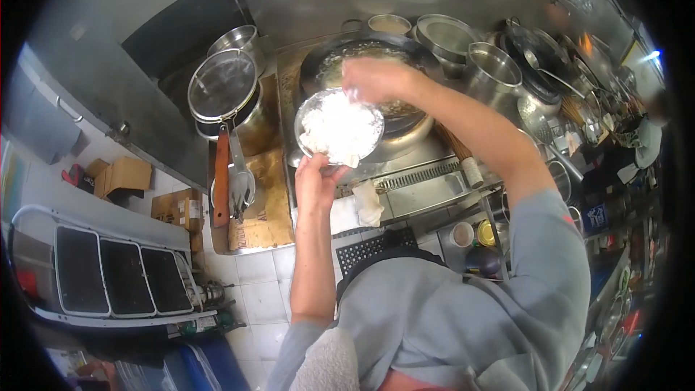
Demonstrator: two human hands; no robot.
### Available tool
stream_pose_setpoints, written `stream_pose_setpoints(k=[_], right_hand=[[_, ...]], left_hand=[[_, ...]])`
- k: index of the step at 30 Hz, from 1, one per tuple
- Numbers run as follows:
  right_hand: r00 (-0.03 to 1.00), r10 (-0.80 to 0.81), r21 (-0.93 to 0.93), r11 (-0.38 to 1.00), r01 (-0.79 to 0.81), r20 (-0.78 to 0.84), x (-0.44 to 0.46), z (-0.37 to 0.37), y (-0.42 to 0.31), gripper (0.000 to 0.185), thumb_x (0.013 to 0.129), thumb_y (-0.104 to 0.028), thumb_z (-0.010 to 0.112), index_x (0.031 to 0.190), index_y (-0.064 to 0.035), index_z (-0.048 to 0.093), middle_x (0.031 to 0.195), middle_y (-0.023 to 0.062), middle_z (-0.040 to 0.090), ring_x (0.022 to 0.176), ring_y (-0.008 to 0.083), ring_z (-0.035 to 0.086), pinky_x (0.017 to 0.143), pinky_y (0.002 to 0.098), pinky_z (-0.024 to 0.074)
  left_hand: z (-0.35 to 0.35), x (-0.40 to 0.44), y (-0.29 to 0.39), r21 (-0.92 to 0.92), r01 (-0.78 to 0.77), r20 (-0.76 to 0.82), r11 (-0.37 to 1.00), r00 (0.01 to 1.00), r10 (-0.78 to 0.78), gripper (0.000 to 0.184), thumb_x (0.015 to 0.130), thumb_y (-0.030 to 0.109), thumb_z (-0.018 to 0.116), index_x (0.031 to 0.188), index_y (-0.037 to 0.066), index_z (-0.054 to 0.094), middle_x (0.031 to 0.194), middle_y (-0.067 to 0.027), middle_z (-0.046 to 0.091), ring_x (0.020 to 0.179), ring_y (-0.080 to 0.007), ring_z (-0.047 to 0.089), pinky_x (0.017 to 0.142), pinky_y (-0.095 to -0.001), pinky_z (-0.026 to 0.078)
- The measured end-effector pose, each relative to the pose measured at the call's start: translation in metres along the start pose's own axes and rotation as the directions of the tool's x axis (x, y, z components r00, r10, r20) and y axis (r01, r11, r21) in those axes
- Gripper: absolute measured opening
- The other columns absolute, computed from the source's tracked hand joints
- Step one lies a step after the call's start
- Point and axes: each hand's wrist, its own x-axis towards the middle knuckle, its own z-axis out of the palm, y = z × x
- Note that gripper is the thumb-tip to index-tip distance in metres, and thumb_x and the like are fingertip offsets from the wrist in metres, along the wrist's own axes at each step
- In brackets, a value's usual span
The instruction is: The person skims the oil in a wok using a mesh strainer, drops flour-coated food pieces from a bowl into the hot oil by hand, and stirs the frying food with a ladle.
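Observation:
My left hand (318, 174) holds the near rim of a round metal bowl (301, 130), its fingers under the edge. White, powdery pieces (340, 127) fill the bowl. Over the bowl's far right edge and the near part of a large dark wok (315, 65) is my right hand (369, 80). Its fingers are bent together and blurred by motion, and what they hold, if anything, is too small to make out. Bubbling liquid (369, 49) shows in the wok behind my right hand.
A strainer (221, 87) with a wooden handle lies across a pot at left. Metal pots (494, 65) stand right of the wok, near a perforated ladle (534, 117). White cloths (368, 204) lie on the stove's front edge. Black step stool (130, 275) at lower left.

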Motion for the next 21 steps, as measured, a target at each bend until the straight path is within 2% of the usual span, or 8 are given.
stream_pose_setpoints(k=[3, 8, 10, 13, 14, 17, 19, 21], right_hand=[[0.944, 0.039, 0.085, 0.996, -0.012, -0.326, -0.001, -0.031, 0.029, 0.019, 0.065, -0.012, 0.066, 0.083, -0.0052, 0.067, 0.078, 0.0161, 0.064, 0.077, 0.0339, 0.062, 0.070, 0.0410, 0.0492], [0.941, 0.324, -0.064, 0.941, -0.331, -0.103, -0.008, 0.027, 0.089, 0.023, 0.064, -0.014, 0.065, 0.083, -0.0023, 0.067, 0.082, 0.0173, 0.066, 0.079, 0.0322, 0.064, 0.073, 0.0390, 0.0508], [0.858, 0.479, -0.178, 0.875, -0.450, 0.186, -0.009, 0.059, 0.086, 0.023, 0.067, -0.010, 0.064, 0.089, -0.0060, 0.067, 0.088, 0.0171, 0.066, 0.085, 0.0319, 0.064, 0.076, 0.0399, 0.0505], [0.785, 0.608, -0.200, 0.789, -0.581, 0.119, -0.015, 0.091, 0.100, 0.021, 0.068, -0.006, 0.061, 0.087, -0.0017, 0.067, 0.089, 0.0194, 0.065, 0.088, 0.0318, 0.064, 0.078, 0.0421, 0.0498], [0.800, 0.597, -0.158, 0.786, -0.597, -0.053, -0.012, 0.098, 0.114, 0.017, 0.068, -0.001, 0.057, 0.082, 0.0015, 0.066, 0.087, 0.0220, 0.064, 0.089, 0.0329, 0.063, 0.078, 0.0441, 0.0493], [0.919, 0.368, -0.200, 0.898, -0.391, -0.143, 0.007, 0.040, 0.090, 0.015, 0.072, 0.004, 0.055, 0.084, 0.0039, 0.064, 0.088, 0.0212, 0.064, 0.084, 0.0354, 0.063, 0.075, 0.0430, 0.0514], [0.946, 0.231, 0.067, 0.973, -0.221, -0.228, 0.016, 0.001, 0.028, 0.015, 0.068, 0.000, 0.061, 0.082, -0.0019, 0.066, 0.079, 0.0156, 0.066, 0.079, 0.0310, 0.065, 0.067, 0.0400, 0.0508], [0.997, -0.017, 0.295, 0.955, 0.037, -0.069, 0.018, -0.009, -0.029, 0.022, 0.067, -0.002, 0.062, 0.089, -0.0038, 0.067, 0.080, 0.0146, 0.066, 0.079, 0.0285, 0.065, 0.067, 0.0376, 0.0506]], left_hand=[[-0.001, 0.006, -0.002, -0.008, -0.010, -0.010, 1.000, 1.000, 0.010, 0.034, 0.077, 0.000, 0.048, 0.110, -0.001, 0.051, 0.102, -0.0112, 0.056, 0.091, -0.0283, 0.060, 0.078, -0.0450, 0.054], [-0.014, 0.002, 0.001, -0.003, -0.027, -0.059, 1.000, 0.998, 0.026, 0.038, 0.077, 0.001, 0.048, 0.115, 0.001, 0.049, 0.109, -0.0120, 0.055, 0.097, -0.0319, 0.057, 0.079, -0.0454, 0.053], [-0.020, -0.001, 0.003, 0.003, -0.033, -0.065, 0.999, 0.997, 0.034, 0.040, 0.076, 0.001, 0.048, 0.116, 0.000, 0.048, 0.109, -0.0121, 0.054, 0.099, -0.0306, 0.056, 0.079, -0.0453, 0.053], [-0.028, -0.004, 0.005, 0.019, -0.060, -0.063, 0.998, 0.996, 0.061, 0.039, 0.075, 0.000, 0.048, 0.115, -0.001, 0.048, 0.109, -0.0126, 0.054, 0.099, -0.0290, 0.057, 0.079, -0.0456, 0.052], [-0.030, -0.006, 0.006, 0.023, -0.059, -0.054, 0.998, 0.997, 0.060, 0.039, 0.076, 0.000, 0.048, 0.114, -0.001, 0.048, 0.109, -0.0128, 0.054, 0.099, -0.0288, 0.057, 0.079, -0.0459, 0.052], [-0.034, -0.008, 0.008, 0.034, -0.048, -0.065, 0.998, 0.997, 0.050, 0.036, 0.076, 0.000, 0.047, 0.112, -0.002, 0.048, 0.108, -0.0136, 0.055, 0.098, -0.0288, 0.057, 0.080, -0.0465, 0.052], [-0.035, -0.006, 0.006, 0.055, -0.028, -0.101, 0.998, 0.994, 0.034, 0.034, 0.077, 0.000, 0.047, 0.110, -0.003, 0.049, 0.108, -0.0141, 0.055, 0.098, -0.0296, 0.057, 0.079, -0.0466, 0.052], [-0.022, -0.009, 0.007, 0.007, -0.024, -0.030, 1.000, 0.999, 0.024, 0.031, 0.078, 0.000, 0.047, 0.109, -0.002, 0.049, 0.105, -0.0135, 0.056, 0.095, -0.0296, 0.058, 0.078, -0.0454, 0.053]])
